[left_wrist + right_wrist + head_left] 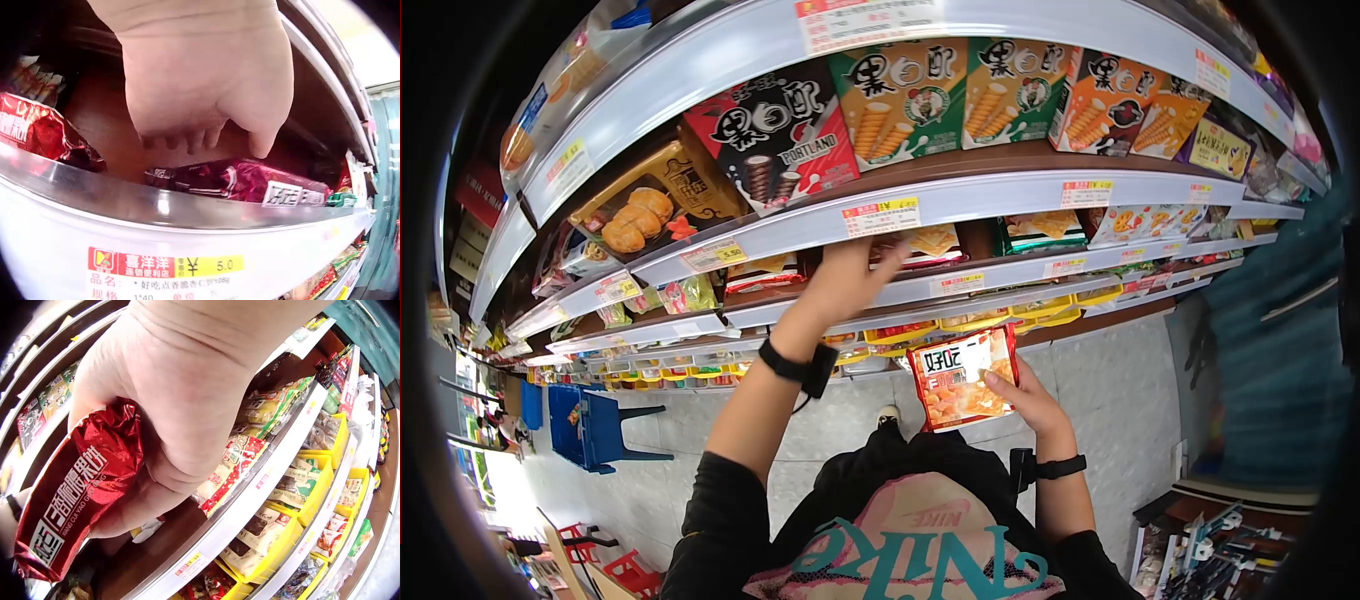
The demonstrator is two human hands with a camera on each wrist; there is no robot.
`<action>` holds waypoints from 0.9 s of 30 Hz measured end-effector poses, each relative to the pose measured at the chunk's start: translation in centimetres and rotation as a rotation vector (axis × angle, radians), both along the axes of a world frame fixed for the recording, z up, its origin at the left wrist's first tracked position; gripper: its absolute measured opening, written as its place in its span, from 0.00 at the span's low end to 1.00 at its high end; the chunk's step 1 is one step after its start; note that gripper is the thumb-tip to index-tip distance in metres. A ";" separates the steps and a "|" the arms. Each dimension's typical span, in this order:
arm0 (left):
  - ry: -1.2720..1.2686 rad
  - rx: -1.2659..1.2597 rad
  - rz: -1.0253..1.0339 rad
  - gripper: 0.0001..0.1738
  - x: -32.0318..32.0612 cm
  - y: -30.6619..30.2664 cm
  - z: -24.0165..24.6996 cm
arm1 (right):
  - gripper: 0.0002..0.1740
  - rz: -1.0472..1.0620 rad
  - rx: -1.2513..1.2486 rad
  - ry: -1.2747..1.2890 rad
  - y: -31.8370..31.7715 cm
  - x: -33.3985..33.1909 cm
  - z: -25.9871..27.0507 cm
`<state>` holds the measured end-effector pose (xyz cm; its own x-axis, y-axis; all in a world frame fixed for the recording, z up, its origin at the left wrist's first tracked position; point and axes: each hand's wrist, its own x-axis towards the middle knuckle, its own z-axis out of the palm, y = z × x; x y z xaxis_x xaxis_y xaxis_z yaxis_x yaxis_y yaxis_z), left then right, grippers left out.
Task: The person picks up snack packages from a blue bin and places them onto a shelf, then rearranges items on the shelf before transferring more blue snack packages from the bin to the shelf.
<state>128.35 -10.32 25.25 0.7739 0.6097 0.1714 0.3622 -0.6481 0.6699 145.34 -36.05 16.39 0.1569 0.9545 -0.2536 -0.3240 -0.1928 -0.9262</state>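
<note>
My left hand (855, 275) reaches up into a middle shelf (1000, 198). In the left wrist view its fingers (187, 134) point down, loosely bent, just over a dark red packet (231, 181) lying flat behind the shelf rail (187, 209); the thumb tip meets the packet's top edge and no grip shows. My right hand (1015, 390) holds a red snack bag (958, 377) upright at chest height, away from the shelves. The right wrist view shows the fingers (169, 419) wrapped round the shiny red bag (75, 500).
Boxes of wafer rolls (900, 100) fill the shelf above. Another red bag (37, 131) lies left of my left hand. Yellow bins (312, 487) of snacks line the lower shelves. A blue stool (605, 428) stands in the aisle at left.
</note>
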 end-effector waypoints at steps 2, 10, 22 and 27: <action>-0.060 0.052 -0.131 0.35 -1.8 -2.9 -0.2 | 0.34 0.010 -0.002 -0.009 0.6 -0.2 0.4; -0.146 -0.023 -0.297 0.34 -7.1 -9.3 -1.3 | 0.35 0.105 0.038 -0.063 3.5 -1.9 1.7; 0.058 0.519 0.523 0.30 -14.0 -1.9 -2.8 | 0.37 0.217 -0.001 -0.103 5.7 -5.0 2.0; 0.067 0.554 0.471 0.29 -12.5 -1.2 -3.0 | 0.38 0.209 -0.002 -0.085 5.1 -5.3 2.0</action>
<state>115.85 -11.49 22.27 0.4705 0.7182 0.5127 0.7151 -0.6507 0.2553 140.06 -30.96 18.43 -0.0231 0.9680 -0.2500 -0.1977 -0.2495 -0.9480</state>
